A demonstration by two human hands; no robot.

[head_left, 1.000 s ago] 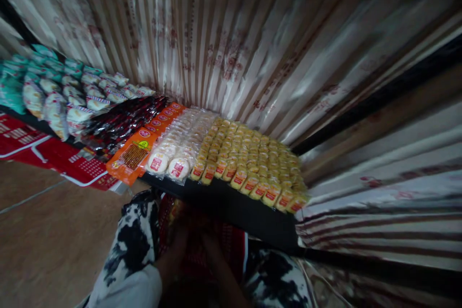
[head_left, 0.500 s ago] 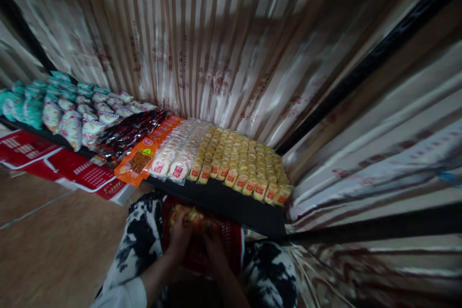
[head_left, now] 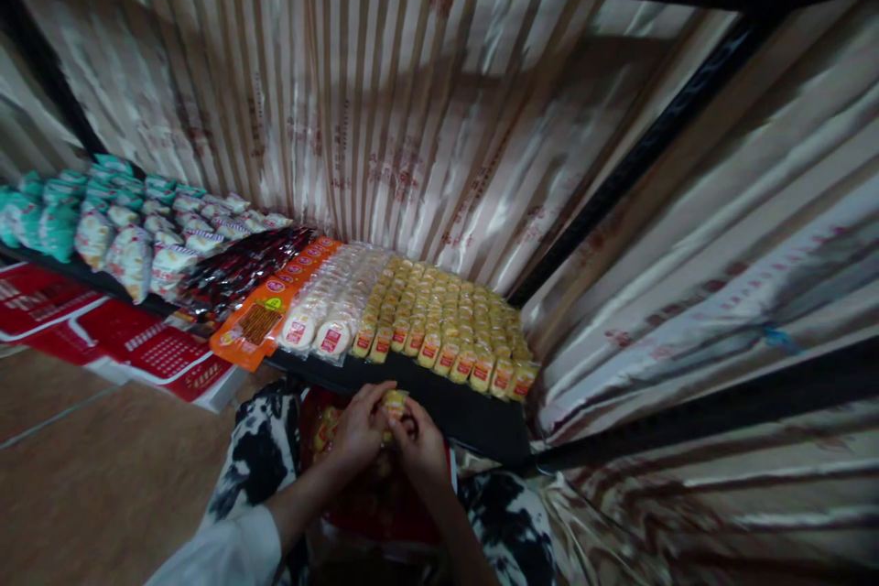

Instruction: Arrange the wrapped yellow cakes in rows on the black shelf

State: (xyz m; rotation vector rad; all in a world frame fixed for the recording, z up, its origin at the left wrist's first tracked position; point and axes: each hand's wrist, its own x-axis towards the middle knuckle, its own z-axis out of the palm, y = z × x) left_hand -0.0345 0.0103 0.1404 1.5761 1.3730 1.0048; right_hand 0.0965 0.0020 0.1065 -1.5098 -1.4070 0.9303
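Both hands are meeting just in front of the near edge of the black shelf [head_left: 439,398], above a red basket [head_left: 385,513] resting on the person's lap. The left hand [head_left: 361,428] and the right hand [head_left: 420,447] are pinching a small yellow snack packet [head_left: 395,403] between them, fingers closed on it. Just beyond, rows of yellow packets [head_left: 446,320] are filling the shelf's right part, with white round packets [head_left: 330,307] and an orange packet [head_left: 257,325] lying to their left.

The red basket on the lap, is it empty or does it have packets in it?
Not empty: yellow packets lie inside the red basket, beside the left hand.
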